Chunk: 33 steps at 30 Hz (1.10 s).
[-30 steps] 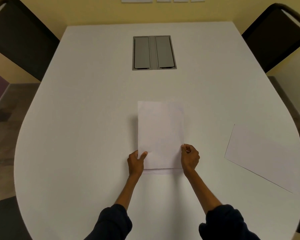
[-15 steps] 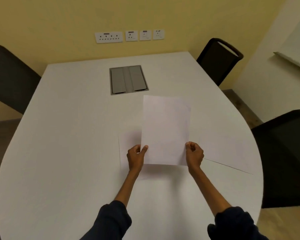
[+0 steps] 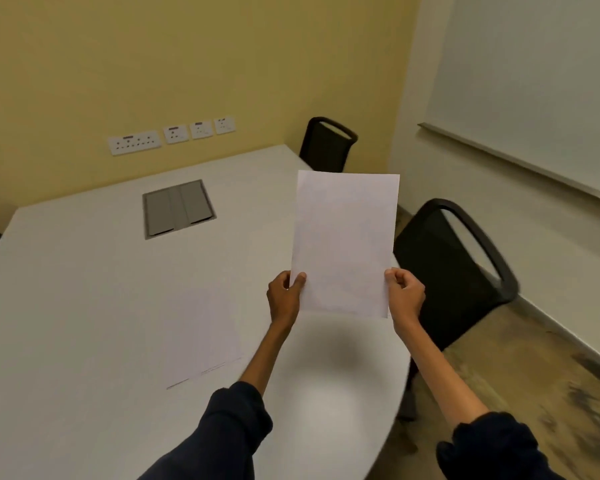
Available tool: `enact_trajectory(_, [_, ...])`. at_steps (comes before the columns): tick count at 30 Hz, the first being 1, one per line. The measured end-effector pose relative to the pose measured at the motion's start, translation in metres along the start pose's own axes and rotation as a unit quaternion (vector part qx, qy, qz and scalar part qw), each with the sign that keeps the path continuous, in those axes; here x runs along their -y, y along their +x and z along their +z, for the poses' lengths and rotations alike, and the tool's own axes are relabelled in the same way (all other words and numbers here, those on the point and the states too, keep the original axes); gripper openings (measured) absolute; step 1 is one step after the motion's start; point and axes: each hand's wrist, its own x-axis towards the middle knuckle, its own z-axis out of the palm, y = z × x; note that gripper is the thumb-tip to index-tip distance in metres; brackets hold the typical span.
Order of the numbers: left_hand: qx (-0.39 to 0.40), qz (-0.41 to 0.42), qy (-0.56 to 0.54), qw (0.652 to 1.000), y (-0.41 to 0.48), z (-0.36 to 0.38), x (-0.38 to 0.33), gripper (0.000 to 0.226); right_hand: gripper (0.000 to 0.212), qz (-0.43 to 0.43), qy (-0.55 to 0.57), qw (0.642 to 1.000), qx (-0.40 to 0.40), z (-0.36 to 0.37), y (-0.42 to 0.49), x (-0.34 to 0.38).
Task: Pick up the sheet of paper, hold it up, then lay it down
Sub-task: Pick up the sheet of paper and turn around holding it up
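Above the right end of the white desk (image 3: 84, 271), the sheet of paper (image 3: 343, 244) stands nearly upright in the air, clear of the surface, its long sides running up and down. The left hand (image 3: 284, 299) pinches the lower left edge, thumb on the near face and fingers (image 3: 285, 277) curled behind; the right hand (image 3: 406, 296) grasps the lower right edge the same way, so both are closed on the paper.

I judge this to be the holding-up step: the sheet is lifted and shown, and only the laying down is left. That move calls for tipping the top edge away and lowering the sheet flat onto a bare part of the desk, keeping both sides level so the thin paper does not buckle or slide, then letting go.

More paper (image 3: 201, 337) lies flat on the desk to the left of the arms, well apart from the held sheet.

No writing can be read on the held sheet; faint marks show, too pale to make out. The wall sockets (image 3: 134, 143) and the grey cable hatch (image 3: 179, 208) carry no legible label.
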Motion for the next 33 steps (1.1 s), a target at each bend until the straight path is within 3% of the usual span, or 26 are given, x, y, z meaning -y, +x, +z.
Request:
enact_trajectory(8, [0.11, 0.041, -0.016, 0.993, -0.07, 0.185, -0.045, 0.024, 0.012, 0.021, 0.038, 0.992, -0.117, -0.196, 0.067, 0.003])
enact_trajectory(15, [0.198, 0.079, -0.015, 0.977, -0.094, 0.326, -0.074, 0.019, 0.013, 0.034, 0.06, 0.976, -0.208, -0.309, 0.127, -0.009])
enact_trajectory(27, [0.285, 0.114, 0.033, 0.951, -0.018, 0.55, -0.096, 0.027, 0.018, 0.033, 0.028, 0.968, -0.249, -0.388, 0.325, -0.032])
enact_trajectory(33, [0.257, 0.105, 0.036, 0.96, 0.047, 0.623, -0.115, 0.022, 0.016, 0.008, 0.001, 0.968, -0.25, -0.39, 0.435, -0.02])
